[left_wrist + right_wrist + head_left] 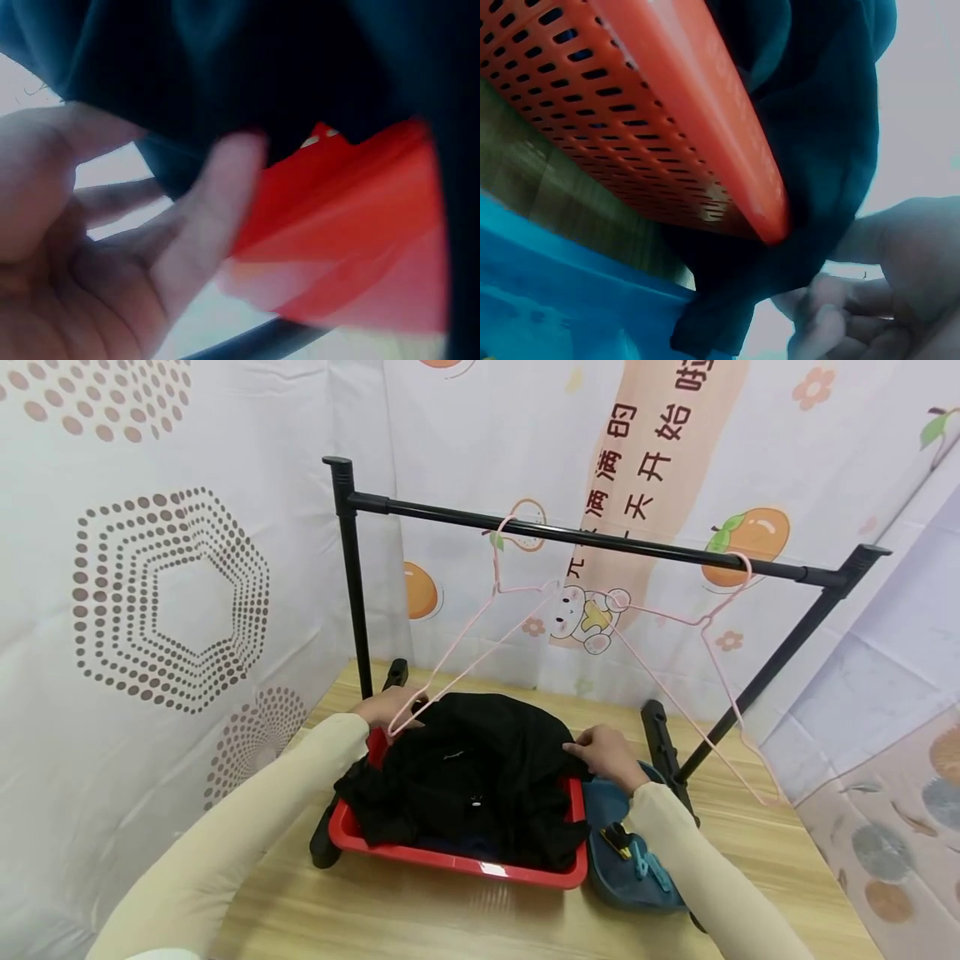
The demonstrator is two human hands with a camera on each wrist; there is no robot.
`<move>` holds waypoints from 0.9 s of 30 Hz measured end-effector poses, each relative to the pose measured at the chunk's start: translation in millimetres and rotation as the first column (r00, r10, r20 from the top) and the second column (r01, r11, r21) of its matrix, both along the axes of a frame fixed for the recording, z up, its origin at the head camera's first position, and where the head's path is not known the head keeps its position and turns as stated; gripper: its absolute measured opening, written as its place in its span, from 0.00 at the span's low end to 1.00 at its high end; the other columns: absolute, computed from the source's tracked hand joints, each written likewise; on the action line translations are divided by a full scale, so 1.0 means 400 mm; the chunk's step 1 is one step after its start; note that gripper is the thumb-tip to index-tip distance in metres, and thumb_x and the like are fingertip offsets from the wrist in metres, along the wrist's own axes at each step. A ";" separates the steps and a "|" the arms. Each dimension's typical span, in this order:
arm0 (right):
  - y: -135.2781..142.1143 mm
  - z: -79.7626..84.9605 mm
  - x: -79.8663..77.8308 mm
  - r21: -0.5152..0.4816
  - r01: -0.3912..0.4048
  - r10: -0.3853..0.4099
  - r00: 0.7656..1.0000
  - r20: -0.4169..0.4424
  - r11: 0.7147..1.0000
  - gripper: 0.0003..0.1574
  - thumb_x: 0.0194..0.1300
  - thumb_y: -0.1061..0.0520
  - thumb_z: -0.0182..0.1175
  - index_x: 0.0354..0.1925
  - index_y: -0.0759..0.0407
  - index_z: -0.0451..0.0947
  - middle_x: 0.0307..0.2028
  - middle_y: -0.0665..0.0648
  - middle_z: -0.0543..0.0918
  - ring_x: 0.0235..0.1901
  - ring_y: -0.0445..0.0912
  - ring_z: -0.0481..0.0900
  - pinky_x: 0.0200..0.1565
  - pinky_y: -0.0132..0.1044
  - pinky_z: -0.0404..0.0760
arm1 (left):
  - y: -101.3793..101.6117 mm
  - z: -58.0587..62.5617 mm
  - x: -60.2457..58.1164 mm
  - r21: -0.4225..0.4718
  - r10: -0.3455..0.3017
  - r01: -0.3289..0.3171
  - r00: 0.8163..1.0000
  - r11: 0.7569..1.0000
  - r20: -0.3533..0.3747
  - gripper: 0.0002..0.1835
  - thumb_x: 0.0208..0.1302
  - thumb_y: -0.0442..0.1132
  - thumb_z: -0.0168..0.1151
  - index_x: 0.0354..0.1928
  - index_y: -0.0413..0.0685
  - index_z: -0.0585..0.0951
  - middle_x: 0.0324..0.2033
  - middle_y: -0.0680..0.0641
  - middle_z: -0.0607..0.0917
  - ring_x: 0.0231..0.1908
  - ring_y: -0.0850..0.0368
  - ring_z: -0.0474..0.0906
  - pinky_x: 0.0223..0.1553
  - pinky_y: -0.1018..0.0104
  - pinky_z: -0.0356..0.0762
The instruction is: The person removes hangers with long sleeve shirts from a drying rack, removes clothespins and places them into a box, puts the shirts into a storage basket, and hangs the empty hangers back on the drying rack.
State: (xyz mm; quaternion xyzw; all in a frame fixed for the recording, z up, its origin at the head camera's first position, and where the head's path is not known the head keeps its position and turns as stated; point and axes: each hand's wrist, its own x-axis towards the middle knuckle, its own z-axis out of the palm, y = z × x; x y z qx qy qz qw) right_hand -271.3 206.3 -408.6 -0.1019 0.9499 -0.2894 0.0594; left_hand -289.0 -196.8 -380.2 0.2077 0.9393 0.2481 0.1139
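A black garment [495,752] with small white prints lies bunched in a red plastic basket [420,854], parts of it draped over the rim. My left hand [386,706] pinches its far left edge, partly behind the lower corner of a pink hanger [497,587]. In the left wrist view, the thumb and fingers [225,195] meet at the dark cloth. On the far right side, my right hand [611,758] pinches another edge of the garment. The right wrist view shows curled fingers [829,322] at the cloth, beside the basket's slotted wall [607,112].
A black rack's bar [645,545] crosses above the basket, with a second pink hanger [705,622] hanging at its right. Right of the basket stands a blue tray [637,897] holding light blue clips [639,860] and a black-and-yellow item [617,841]. Printed curtains surround the wooden table.
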 end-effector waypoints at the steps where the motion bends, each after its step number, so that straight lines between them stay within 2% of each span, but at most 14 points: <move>1: -0.003 -0.002 -0.002 0.001 0.002 -0.002 1.000 -0.020 1.000 0.18 0.72 0.51 0.65 0.28 0.60 0.86 0.19 0.54 0.79 0.22 0.53 0.82 0.26 0.38 0.78 | -0.002 -0.006 -0.003 0.023 0.023 -0.024 1.000 0.999 0.016 0.23 0.68 0.32 0.67 0.63 0.32 0.76 0.49 0.32 0.82 0.35 0.46 0.85 0.34 0.55 0.85; 4: -0.007 -0.005 -0.006 -0.002 0.019 -0.019 0.997 -0.073 1.000 0.16 0.72 0.56 0.65 0.26 0.60 0.86 0.20 0.54 0.81 0.20 0.51 0.82 0.24 0.38 0.77 | -0.008 -0.020 -0.009 0.088 0.092 -0.096 0.994 0.991 0.052 0.21 0.68 0.27 0.64 0.62 0.33 0.78 0.49 0.32 0.84 0.26 0.46 0.86 0.25 0.56 0.85; 9: -0.011 -0.003 -0.012 -0.035 0.063 -0.067 0.988 -0.137 0.997 0.11 0.73 0.59 0.62 0.35 0.64 0.87 0.26 0.56 0.83 0.20 0.46 0.78 0.26 0.39 0.76 | -0.011 -0.020 -0.017 0.066 0.127 -0.123 0.990 0.990 -0.064 0.11 0.65 0.25 0.66 0.49 0.33 0.85 0.37 0.37 0.88 0.18 0.52 0.84 0.26 0.61 0.84; 11: -0.014 0.001 -0.014 -0.089 0.082 -0.095 0.984 -0.151 0.993 0.13 0.75 0.57 0.59 0.39 0.65 0.85 0.28 0.58 0.84 0.21 0.46 0.78 0.27 0.39 0.76 | -0.013 -0.013 -0.016 0.055 0.128 -0.124 0.988 0.991 -0.085 0.07 0.65 0.25 0.66 0.44 0.35 0.86 0.33 0.39 0.88 0.17 0.53 0.84 0.28 0.61 0.85; 15: -0.023 0.022 -0.006 -0.243 0.080 -0.123 0.978 -0.167 0.967 0.15 0.79 0.55 0.55 0.46 0.66 0.81 0.34 0.62 0.85 0.23 0.48 0.79 0.28 0.39 0.78 | -0.028 0.004 -0.009 0.061 0.136 -0.130 0.985 0.990 -0.104 0.06 0.67 0.27 0.64 0.40 0.39 0.88 0.35 0.42 0.89 0.20 0.56 0.85 0.36 0.58 0.85; 19: -0.035 0.059 0.022 -0.316 0.043 -0.116 0.969 -0.216 0.948 0.17 0.80 0.49 0.55 0.48 0.62 0.81 0.35 0.61 0.86 0.24 0.52 0.80 0.28 0.39 0.79 | -0.059 0.030 0.014 0.158 0.141 -0.127 0.987 0.979 -0.078 0.06 0.69 0.29 0.64 0.44 0.38 0.88 0.37 0.41 0.89 0.22 0.54 0.85 0.33 0.56 0.85; 23: -0.045 0.095 0.059 -0.315 0.000 -0.102 0.946 -0.309 0.949 0.20 0.77 0.43 0.58 0.48 0.57 0.83 0.36 0.58 0.87 0.25 0.51 0.83 0.28 0.38 0.80 | -0.102 0.064 0.056 0.285 0.112 -0.116 0.993 0.951 0.030 0.07 0.71 0.32 0.64 0.47 0.37 0.86 0.36 0.39 0.88 0.25 0.47 0.86 0.29 0.56 0.85; 25: -0.050 0.108 0.078 -0.315 -0.039 -0.079 0.933 -0.351 0.948 0.19 0.76 0.42 0.60 0.48 0.55 0.85 0.41 0.57 0.88 0.29 0.46 0.84 0.30 0.36 0.81 | -0.123 0.083 0.082 0.315 0.092 -0.112 0.993 0.942 0.076 0.07 0.71 0.32 0.65 0.46 0.37 0.86 0.40 0.38 0.88 0.29 0.44 0.87 0.30 0.56 0.85; 27: -0.052 0.114 0.099 -0.322 -0.096 -0.031 0.930 -0.366 0.942 0.16 0.76 0.45 0.60 0.47 0.55 0.85 0.47 0.56 0.87 0.27 0.45 0.83 0.30 0.35 0.80 | -0.143 0.096 0.108 0.325 0.069 -0.100 0.992 0.940 0.107 0.06 0.69 0.33 0.67 0.44 0.38 0.87 0.45 0.38 0.87 0.32 0.44 0.86 0.31 0.56 0.85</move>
